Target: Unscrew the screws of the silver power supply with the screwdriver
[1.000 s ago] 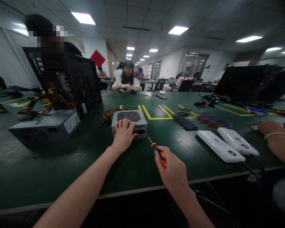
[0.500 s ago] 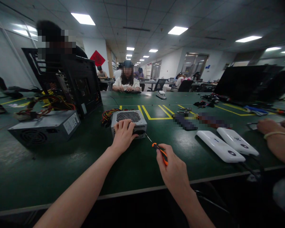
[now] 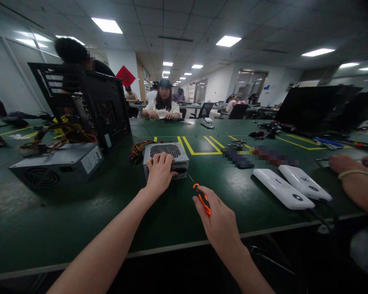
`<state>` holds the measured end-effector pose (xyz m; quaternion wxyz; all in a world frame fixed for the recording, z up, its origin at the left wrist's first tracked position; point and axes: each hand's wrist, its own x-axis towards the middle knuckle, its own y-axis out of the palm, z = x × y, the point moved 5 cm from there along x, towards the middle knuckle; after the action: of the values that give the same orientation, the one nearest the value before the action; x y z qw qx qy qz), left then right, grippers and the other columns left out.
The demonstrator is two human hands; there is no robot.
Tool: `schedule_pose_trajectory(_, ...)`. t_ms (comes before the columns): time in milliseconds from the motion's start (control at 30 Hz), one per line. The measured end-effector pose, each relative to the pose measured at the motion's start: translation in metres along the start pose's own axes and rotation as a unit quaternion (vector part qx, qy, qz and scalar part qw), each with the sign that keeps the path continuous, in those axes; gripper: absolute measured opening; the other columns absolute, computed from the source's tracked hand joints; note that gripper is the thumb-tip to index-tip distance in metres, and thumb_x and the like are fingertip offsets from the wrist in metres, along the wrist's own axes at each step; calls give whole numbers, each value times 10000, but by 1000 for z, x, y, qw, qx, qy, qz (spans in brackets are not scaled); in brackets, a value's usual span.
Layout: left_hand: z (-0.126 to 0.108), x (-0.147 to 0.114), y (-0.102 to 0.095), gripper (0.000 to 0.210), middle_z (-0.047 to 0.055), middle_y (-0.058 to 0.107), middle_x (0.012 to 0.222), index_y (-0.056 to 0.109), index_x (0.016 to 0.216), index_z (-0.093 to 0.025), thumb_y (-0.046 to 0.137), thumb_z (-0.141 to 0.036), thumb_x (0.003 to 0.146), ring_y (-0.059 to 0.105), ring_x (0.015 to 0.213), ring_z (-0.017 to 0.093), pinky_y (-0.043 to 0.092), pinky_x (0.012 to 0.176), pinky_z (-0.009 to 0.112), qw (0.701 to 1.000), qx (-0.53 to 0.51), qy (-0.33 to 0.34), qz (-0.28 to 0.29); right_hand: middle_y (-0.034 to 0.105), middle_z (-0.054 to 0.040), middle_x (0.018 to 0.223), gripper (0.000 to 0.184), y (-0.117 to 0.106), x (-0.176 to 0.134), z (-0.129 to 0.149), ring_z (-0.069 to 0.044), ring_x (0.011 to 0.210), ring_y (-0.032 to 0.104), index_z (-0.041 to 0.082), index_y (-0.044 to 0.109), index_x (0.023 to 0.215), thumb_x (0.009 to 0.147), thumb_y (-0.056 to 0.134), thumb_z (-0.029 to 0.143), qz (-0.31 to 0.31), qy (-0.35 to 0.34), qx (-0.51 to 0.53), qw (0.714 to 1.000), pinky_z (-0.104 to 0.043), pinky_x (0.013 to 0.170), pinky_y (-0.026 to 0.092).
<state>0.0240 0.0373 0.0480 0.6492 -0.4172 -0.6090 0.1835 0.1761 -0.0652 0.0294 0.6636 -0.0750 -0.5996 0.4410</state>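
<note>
A grey computer power supply (image 3: 181,161) with a honeycomb vent on top sits on the green table in front of me. My left hand (image 3: 161,170) grips its near side, fingers over the top edge and thumb along the face. Orange-and-black is the handle of the screwdriver (image 3: 203,200) in my right hand (image 3: 220,215), which is closed around it. The thin shaft slants up and left to the lower right corner of the power supply; whether the tip touches a screw is too small to tell. Bundled coloured cables (image 3: 138,152) lie behind the unit's left side.
Left stand a second power supply (image 3: 57,165) and an open black computer case (image 3: 106,110). Two white power banks (image 3: 283,188) and small tools lie to the right. A co-worker's hand (image 3: 343,164) is at the right edge; other people sit beyond the table.
My right hand and the screwdriver handle have shifted slightly left, and the fingers sit differently on the handle. My left hand stays on the power supply. The person behind the case has moved a little.
</note>
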Motion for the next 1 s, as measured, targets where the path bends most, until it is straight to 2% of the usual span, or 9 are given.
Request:
schedule_pose_trajectory(233, 0, 3, 0, 407, 50, 467, 1009, 447, 966, -205, 676, -315, 648, 373, 979, 251, 290, 790, 400, 1000, 2, -6, 1, 603, -76, 823, 149, 0, -3, 9, -182, 745, 558, 166, 533, 852, 836, 393, 115, -33, -54, -42, 997, -328, 685, 463)
schedule_pose_trajectory(333, 0, 4, 0, 441, 44, 466, 1009, 437, 969, -205, 694, -316, 628, 378, 962, 247, 296, 775, 392, 1000, 4, -11, -1, 600, -65, 861, 114, -3, -2, 5, -176, 808, 563, 174, 542, 876, 834, 440, 145, -27, -39, 22, 999, -319, 729, 465)
schedule_pose_trajectory(467, 1, 6, 0, 439, 34, 466, 987, 438, 945, -217, 702, -333, 615, 386, 933, 242, 303, 750, 385, 999, 1, -34, 4, 614, -33, 879, 150, 1, 1, -5, -152, 790, 594, 196, 534, 955, 837, 483, 275, 27, 26, 106, 994, -269, 693, 478)
schedule_pose_trajectory(567, 0, 5, -1, 480, 34, 457, 988, 437, 973, -227, 710, -356, 600, 381, 936, 247, 308, 752, 384, 1000, 9, -26, 0, 622, -36, 850, 177, 4, 0, -3, -148, 730, 598, 180, 519, 993, 856, 421, 234, 24, 17, 80, 996, -264, 649, 471)
schedule_pose_trajectory(633, 0, 4, -1, 522, 40, 445, 1000, 433, 1005, -228, 715, -374, 590, 373, 949, 252, 309, 764, 388, 1000, 18, -14, -2, 602, -50, 808, 162, 7, -2, 3, -164, 715, 575, 163, 535, 939, 832, 413, 169, 17, -16, 37, 999, -286, 642, 460)
schedule_pose_trajectory(767, 0, 1, 0, 567, 53, 429, 1017, 428, 1048, -222, 710, -396, 589, 360, 960, 256, 304, 791, 401, 999, 31, 5, 0, 557, -57, 784, 168, 13, -5, 12, -187, 729, 533, 175, 561, 828, 782, 420, 96, 56, -54, 3, 997, -324, 659, 437)
schedule_pose_trajectory(867, 0, 0, 0, 553, 56, 427, 1026, 428, 1065, -222, 696, -387, 610, 354, 966, 255, 298, 802, 403, 999, 37, 11, 5, 576, -51, 813, 127, 8, 0, 6, -175, 742, 556, 180, 550, 891, 829, 443, 209, 57, -8, 53, 997, -305, 668, 443)
schedule_pose_trajectory(933, -1, -1, 0, 548, 56, 430, 1030, 427, 1082, -228, 689, -374, 623, 351, 972, 254, 295, 805, 399, 999, 40, 12, 7, 600, -35, 803, 183, 6, 3, -2, -157, 697, 580, 182, 518, 981, 857, 427, 282, 60, 41, 77, 994, -279, 633, 448)
schedule_pose_trajectory(1000, -2, -1, 0, 553, 56, 434, 1028, 426, 1100, -235, 681, -379, 631, 350, 972, 256, 293, 800, 398, 999, 41, 12, 6, 609, -21, 779, 195, 5, 4, -7, -142, 645, 586, 178, 493, 1010, 868, 407, 280, 58, 62, 80, 993, -260, 594, 445)
